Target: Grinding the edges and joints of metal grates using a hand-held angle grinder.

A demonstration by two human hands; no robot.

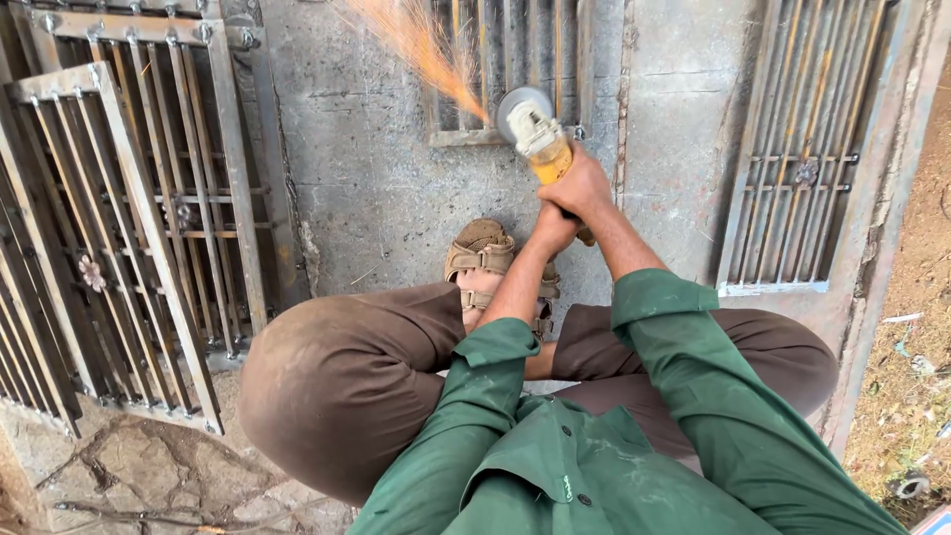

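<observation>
A yellow angle grinder (538, 136) with a grey disc guard touches the lower corner of a metal grille frame (475, 137) lying on the concrete. Orange sparks (416, 40) fly up and to the left from the disc. My right hand (578, 186) grips the grinder's body from behind. My left hand (551, 230) closes around the grinder's rear end just below the right hand. I crouch with brown-trousered knees spread and one sandalled foot (485, 260) under my arms.
Stacked metal window grilles (129, 228) lie at the left. Another barred grille (792, 168) lies at the right on a concrete slab (376, 168). Bare earth with litter (916, 297) runs along the right edge, cracked stone paving (149, 466) at the lower left.
</observation>
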